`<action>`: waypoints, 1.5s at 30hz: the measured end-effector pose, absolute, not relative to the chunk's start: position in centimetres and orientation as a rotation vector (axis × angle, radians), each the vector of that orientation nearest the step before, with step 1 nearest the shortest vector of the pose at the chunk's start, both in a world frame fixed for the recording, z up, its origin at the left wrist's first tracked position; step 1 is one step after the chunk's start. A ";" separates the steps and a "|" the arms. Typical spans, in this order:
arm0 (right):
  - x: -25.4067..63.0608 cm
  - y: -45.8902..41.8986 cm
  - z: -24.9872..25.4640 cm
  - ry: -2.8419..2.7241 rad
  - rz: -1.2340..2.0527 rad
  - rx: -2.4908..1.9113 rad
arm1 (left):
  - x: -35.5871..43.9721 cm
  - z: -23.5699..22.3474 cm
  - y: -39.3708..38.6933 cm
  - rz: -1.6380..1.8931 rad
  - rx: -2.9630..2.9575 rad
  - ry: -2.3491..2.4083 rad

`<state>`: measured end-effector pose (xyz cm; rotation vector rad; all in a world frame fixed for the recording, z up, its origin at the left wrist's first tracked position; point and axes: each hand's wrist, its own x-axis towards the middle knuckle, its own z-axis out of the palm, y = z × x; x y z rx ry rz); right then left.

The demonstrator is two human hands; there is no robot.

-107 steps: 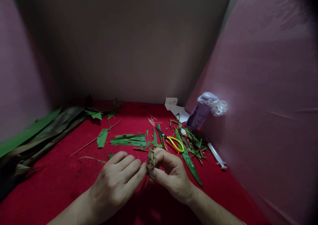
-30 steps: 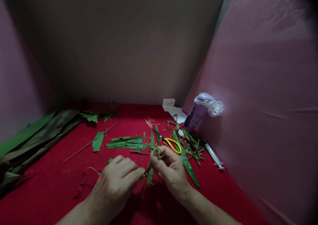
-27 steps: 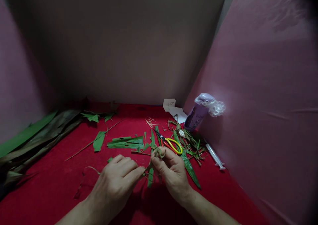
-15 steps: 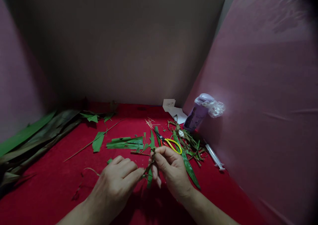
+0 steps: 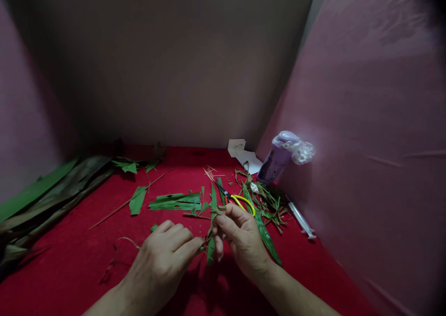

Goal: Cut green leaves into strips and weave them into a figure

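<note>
Between thumb and fingers, my right hand [image 5: 240, 234] pinches a brownish-green folded strip of dry leaf [image 5: 219, 210]. My left hand [image 5: 167, 253] is closed, its thumb and forefinger on the strip's lower, thinner end; the rest of its grip is hidden from above. Behind the strip, a narrow green leaf piece [image 5: 211, 251] runs upright in the view. Just beyond my right hand lie scissors with yellow handles [image 5: 240, 203] and dark blades. Cut green leaf strips [image 5: 176, 201] lie flat on the red cloth beyond my left hand.
Leaf scraps [image 5: 270, 202] are heaped at right, beside a syringe [image 5: 301, 220] and a purple bottle [image 5: 277, 160] wrapped in clear plastic. Toothpicks [image 5: 211, 173] and white papers [image 5: 249, 160] lie further back. Long leaves [image 5: 52, 186] cover the left edge. Pink and grey walls enclose the red surface.
My right hand has turned the upper end of the leaf strip, which now shows a paler, folded face. The left hand has barely moved.
</note>
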<state>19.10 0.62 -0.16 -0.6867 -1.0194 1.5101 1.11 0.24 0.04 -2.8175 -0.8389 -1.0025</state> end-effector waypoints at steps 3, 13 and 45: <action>19.1 0.8 -0.2 -1.018 1.483 -0.707 | 1.2 0.0 0.3 -0.993 -2.817 -0.840; 19.2 0.9 0.3 -1.011 1.433 -0.690 | 1.1 -0.2 0.5 -0.943 -2.791 -0.867; 20.1 -3.1 1.2 -1.952 0.402 -0.365 | -1.0 0.5 -0.4 -1.064 -2.506 -0.685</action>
